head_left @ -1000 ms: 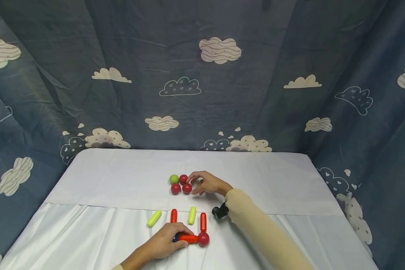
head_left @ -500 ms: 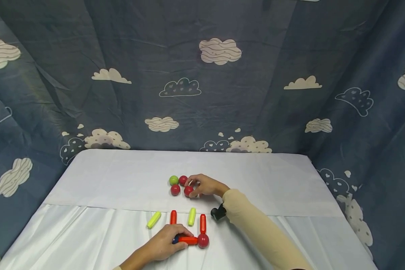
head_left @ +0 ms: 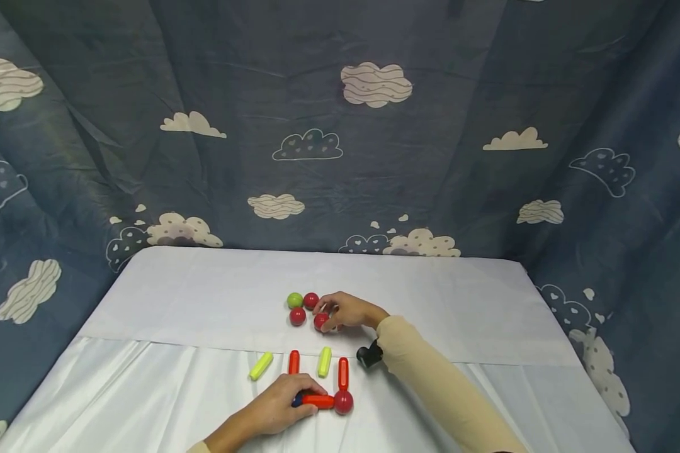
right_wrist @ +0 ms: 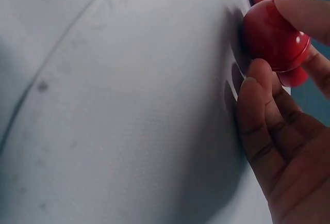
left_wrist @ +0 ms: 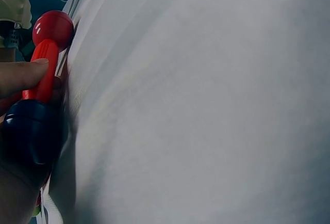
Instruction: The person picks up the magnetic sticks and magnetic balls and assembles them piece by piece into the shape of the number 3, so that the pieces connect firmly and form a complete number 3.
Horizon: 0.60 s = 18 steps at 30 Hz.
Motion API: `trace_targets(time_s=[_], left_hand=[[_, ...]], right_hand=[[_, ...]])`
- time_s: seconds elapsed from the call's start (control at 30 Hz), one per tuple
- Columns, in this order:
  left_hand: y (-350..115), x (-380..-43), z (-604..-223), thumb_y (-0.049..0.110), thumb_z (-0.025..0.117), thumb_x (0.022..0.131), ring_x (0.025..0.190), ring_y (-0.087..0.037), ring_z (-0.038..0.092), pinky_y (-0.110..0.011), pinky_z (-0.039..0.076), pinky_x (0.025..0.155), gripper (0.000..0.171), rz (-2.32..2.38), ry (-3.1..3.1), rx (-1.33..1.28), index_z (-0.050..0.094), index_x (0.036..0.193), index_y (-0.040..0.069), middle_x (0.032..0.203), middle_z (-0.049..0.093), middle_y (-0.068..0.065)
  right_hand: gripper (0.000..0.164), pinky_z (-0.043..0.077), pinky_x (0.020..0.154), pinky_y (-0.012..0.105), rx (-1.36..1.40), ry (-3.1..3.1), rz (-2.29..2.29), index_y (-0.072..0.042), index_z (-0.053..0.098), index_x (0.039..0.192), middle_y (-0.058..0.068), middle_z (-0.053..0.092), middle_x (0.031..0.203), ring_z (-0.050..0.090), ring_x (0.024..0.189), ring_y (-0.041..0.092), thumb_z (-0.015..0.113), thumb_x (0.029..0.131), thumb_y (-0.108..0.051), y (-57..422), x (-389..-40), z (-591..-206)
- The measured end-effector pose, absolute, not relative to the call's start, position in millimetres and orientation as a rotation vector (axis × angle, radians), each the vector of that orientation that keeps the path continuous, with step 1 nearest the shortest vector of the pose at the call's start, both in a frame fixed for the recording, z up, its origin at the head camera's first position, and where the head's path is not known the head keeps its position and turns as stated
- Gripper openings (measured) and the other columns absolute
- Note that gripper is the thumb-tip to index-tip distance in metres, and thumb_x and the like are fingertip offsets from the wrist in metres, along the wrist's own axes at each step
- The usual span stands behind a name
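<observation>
Dark cloud-print curtain (head_left: 311, 94) across top and sides, white-covered desk (head_left: 204, 283) filling the lower middle. Right hand (head_left: 351, 310) just below frame centre, fingers curled, gap only as wide as the held red ball (head_left: 320, 323), pinched at the fingertips. Cannot tell whether lifted or touching the desk. Just up and left, in a loose cluster: green ball (head_left: 294, 301), back red ball (head_left: 311, 301), front red ball (head_left: 297, 316).

Left hand (head_left: 280, 402) at bottom centre, fingers bent, gripping a sideways red stick (head_left: 320, 401). Blue ball (left_wrist: 33, 131) at its left end, mostly under the hand; corner red ball (head_left: 343, 402) at its right end, with a second red stick (head_left: 343, 374) running up the frame from there. Third red stick (head_left: 294, 362) poking out above the hand, lower end hidden. Left yellow stick (head_left: 260, 366) slanted; right yellow stick (head_left: 324, 362) between red ones.

For a clean grasp: pinch across the widest part, probably slippery gloss. Best lifted straight up, without brushing the back red ball. Left hold firm but light, to avoid twisting the corner out of line.
</observation>
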State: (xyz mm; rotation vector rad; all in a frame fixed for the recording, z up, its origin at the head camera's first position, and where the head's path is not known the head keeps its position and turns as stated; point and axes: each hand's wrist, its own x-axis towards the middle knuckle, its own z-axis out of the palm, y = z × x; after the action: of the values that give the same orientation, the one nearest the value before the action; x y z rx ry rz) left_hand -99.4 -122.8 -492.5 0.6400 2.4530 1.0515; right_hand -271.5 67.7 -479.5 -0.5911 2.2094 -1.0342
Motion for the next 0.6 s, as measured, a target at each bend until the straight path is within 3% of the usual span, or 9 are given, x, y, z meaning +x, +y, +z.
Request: trace_targets(time_s=[0.2,0.6], left_hand=[[-122,-101,-495,0.025,0.069,0.089,0.097,-0.003,0.051,-0.036,0.043,0.093,0.019,1.071,2.448,0.682,0.068,0.108,0.022,0.105,0.061,0.017],[-123,-100,-493,0.025,0.069,0.089,0.097,-0.005,0.05,-0.036,0.043,0.093,0.021,1.065,2.468,0.698,0.066,0.109,0.022,0.108,0.062,0.013]], right_hand=[[0.029,0.051,0.067,0.026,-0.567,2.191,-1.097,-0.01,0.066,0.106,0.005,0.058,0.094,0.057,0.075,0.014,0.075,0.079,-0.004,76,-267,-476],[0.028,0.053,0.074,0.03,-0.455,2.116,-1.276,-0.007,0.063,0.109,0.006,0.06,0.099,0.061,0.082,0.017,0.073,0.083,-0.013,99,-251,-480]])
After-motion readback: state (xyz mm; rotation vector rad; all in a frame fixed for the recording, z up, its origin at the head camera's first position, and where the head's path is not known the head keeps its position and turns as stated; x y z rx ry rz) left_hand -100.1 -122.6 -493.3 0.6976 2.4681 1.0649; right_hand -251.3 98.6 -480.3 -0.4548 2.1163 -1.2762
